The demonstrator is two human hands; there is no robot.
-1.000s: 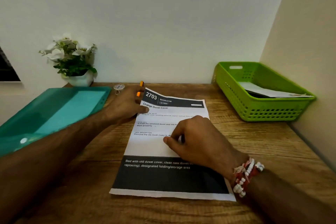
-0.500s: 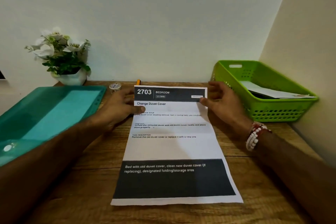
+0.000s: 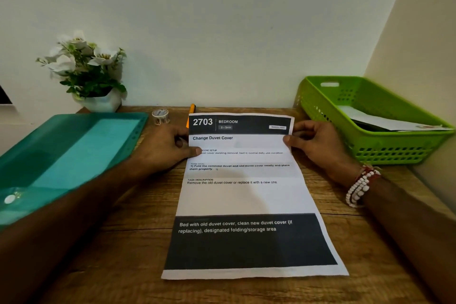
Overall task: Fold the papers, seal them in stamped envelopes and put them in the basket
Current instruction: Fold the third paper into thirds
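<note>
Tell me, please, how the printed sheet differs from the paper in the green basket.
The printed sheet lies open on the table, pinched by the left hand and right hand; the paper in the green basket lies untouched. The sheet shows dark bands; the basket paper looks plain. Both are white paper.

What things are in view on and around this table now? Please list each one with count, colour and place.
paper: one, white with dark bands, table centre
basket: one, green, right rear
sheets: count unclear, white, inside basket
folder: one, teal, left
plant: one, white flowers and pot, left rear
tape: one roll, pale, rear
pen: one, orange, rear, partly behind paper
table: one, brown wood
bracelet: white and red beads, right wrist
left hand: pinches paper's far left corner
right hand: pinches paper's far right corner
</note>
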